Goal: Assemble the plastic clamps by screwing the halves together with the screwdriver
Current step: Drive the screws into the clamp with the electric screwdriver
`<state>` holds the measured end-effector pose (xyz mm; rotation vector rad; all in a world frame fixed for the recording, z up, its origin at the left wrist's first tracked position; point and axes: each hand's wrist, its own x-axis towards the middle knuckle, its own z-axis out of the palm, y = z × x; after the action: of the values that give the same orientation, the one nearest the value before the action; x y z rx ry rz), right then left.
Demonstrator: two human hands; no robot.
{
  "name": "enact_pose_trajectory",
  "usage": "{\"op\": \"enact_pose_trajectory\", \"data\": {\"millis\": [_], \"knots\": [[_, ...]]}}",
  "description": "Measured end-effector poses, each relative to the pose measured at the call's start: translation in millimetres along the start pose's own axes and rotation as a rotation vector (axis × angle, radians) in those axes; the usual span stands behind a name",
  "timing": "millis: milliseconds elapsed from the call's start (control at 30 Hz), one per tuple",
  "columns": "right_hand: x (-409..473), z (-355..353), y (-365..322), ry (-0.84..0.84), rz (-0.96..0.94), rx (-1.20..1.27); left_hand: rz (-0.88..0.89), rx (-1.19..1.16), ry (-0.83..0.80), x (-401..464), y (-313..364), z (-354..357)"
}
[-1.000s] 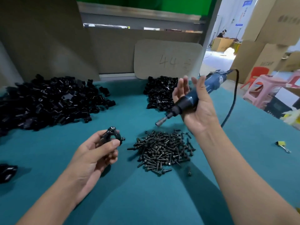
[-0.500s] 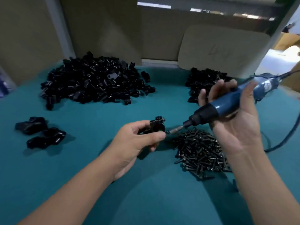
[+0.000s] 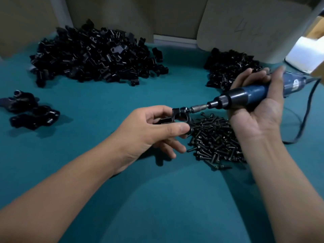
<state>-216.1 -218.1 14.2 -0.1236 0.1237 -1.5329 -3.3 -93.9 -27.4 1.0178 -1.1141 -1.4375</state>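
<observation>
Left hand: the left hand (image 3: 150, 130) is reaching in from the lower left, palm turned inward, and is pinching the clamp (image 3: 178, 115) between thumb and forefinger; the other fingers are curling loosely beneath.
Clamp: it is being held above the table (image 3: 157, 199), just left of the screw pile (image 3: 217, 139), with its ring opening facing the camera.
Right hand: the right hand (image 3: 257, 109) is coming in from the lower right, palm up, with fingers wrapping round the screwdriver (image 3: 245, 97).
Screwdriver: it is lying almost level, pointing left, and its bit (image 3: 199, 109) is meeting the clamp's upper right corner; a cable (image 3: 305, 109) is trailing off to the right.
Markings: a pale emblem (image 3: 296, 84) on the blue body is too blurred to read; the cardboard sheet (image 3: 254, 23) is bearing handwritten digits reading roughly "44".
Stock: a large pile of black parts (image 3: 98, 53) is lying at the far left, a smaller pile (image 3: 228, 67) is lying behind the right hand, and a few pieces (image 3: 31, 111) are sitting at the left edge.
</observation>
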Motion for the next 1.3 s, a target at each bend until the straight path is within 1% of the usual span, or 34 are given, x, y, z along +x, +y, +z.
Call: {"op": "enact_pose_trajectory", "data": {"millis": [167,333,467,667,800,933,1000,1133,1300], "knots": [[-2.9,-0.4,1.8,-0.004,0.019,-0.001,0.015,0.084,-0.005,-0.5,-1.9,-2.9],[-2.2,-0.3,-0.8,-0.023,0.043,0.009,0.070,0.184,-0.047,-2.5,-5.7,-1.5],[-1.9,0.2,-0.7,-0.042,0.028,-0.039,0.094,0.364,0.009,-4.4,-9.3,6.1],[-2.6,0.5,-0.6,-0.052,0.054,-0.018,0.098,0.547,-0.003,-8.6,-3.9,14.5],[-4.4,0.5,1.5,-0.046,0.065,-0.019,0.085,0.759,0.126,-8.5,-1.4,19.0],[-6.4,0.3,6.9,-0.048,0.073,-0.047,0.079,0.815,0.275,-6.3,-1.2,20.6],[-6.7,0.1,9.5,-0.036,0.075,-0.058,0.090,0.857,0.325,-5.5,-0.7,21.9],[-6.6,-0.8,12.5,-0.012,0.083,-0.067,0.112,0.892,0.353,-6.8,0.7,24.8],[-7.0,-2.1,13.5,-0.007,0.076,-0.076,0.052,0.998,0.357,-7.1,1.6,22.7]]}}
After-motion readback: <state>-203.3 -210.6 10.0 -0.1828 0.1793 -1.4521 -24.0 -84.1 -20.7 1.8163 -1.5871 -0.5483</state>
